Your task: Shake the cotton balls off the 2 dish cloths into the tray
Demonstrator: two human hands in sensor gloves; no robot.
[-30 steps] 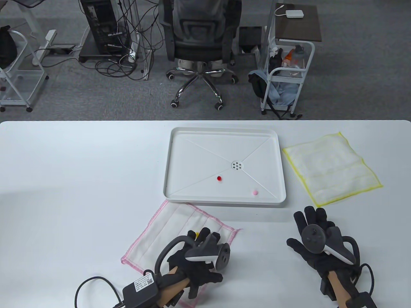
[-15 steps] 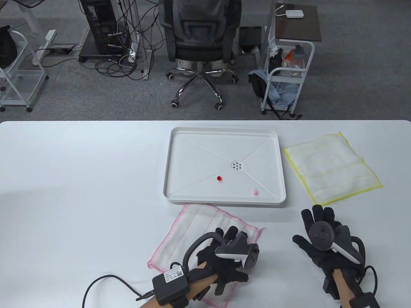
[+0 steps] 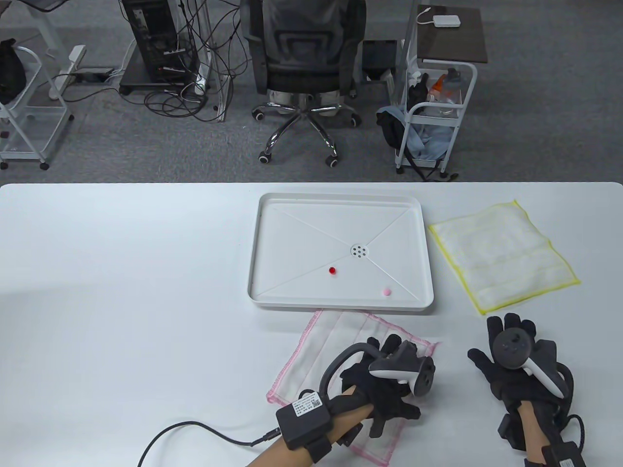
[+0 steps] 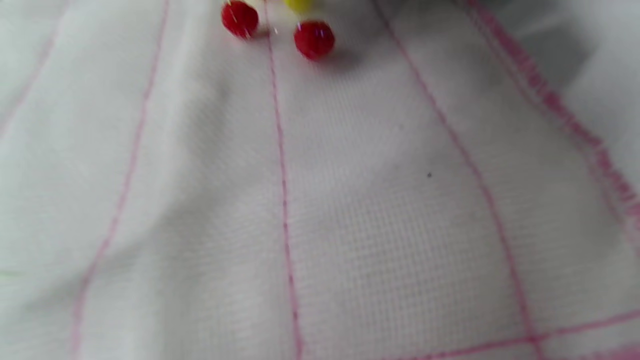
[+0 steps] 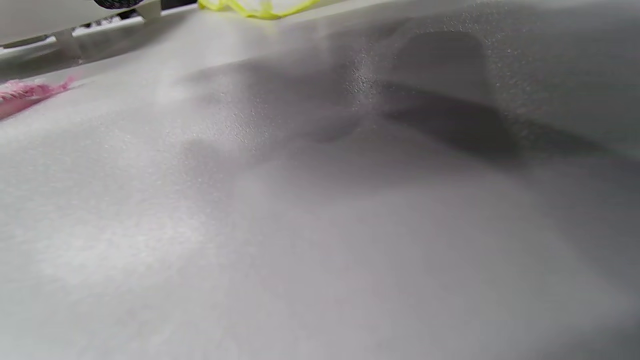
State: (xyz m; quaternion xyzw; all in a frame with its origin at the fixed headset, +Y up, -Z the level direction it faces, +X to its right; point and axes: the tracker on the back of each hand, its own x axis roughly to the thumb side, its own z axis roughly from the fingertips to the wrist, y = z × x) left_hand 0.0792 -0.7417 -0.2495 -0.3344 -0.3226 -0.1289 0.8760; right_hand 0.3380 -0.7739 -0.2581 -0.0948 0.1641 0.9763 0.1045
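The pink-edged dish cloth (image 3: 331, 340) lies flat on the table just in front of the white tray (image 3: 340, 305). My left hand (image 3: 384, 362) rests on it with its fingers stretched out toward the tray. In the left wrist view two red cotton balls (image 4: 314, 39) and a yellow one (image 4: 299, 4) sit on this cloth (image 4: 350, 200). A red ball (image 3: 332, 270) and a pink ball (image 3: 386, 291) lie in the tray. The yellow-edged cloth (image 3: 503, 255) lies flat to the tray's right with no balls visible on it. My right hand (image 3: 511, 340) lies flat on the table, holding nothing.
Beyond the table's far edge stand an office chair (image 3: 304, 63) and a white cart (image 3: 435, 112). A cable (image 3: 194, 430) trails from my left wrist across the table. The right wrist view shows bare tabletop with the pink cloth's corner (image 5: 25, 92) at its left.
My left hand has slid the pink-edged cloth to the right along the tray's front edge. My right hand has shifted right, away from it.
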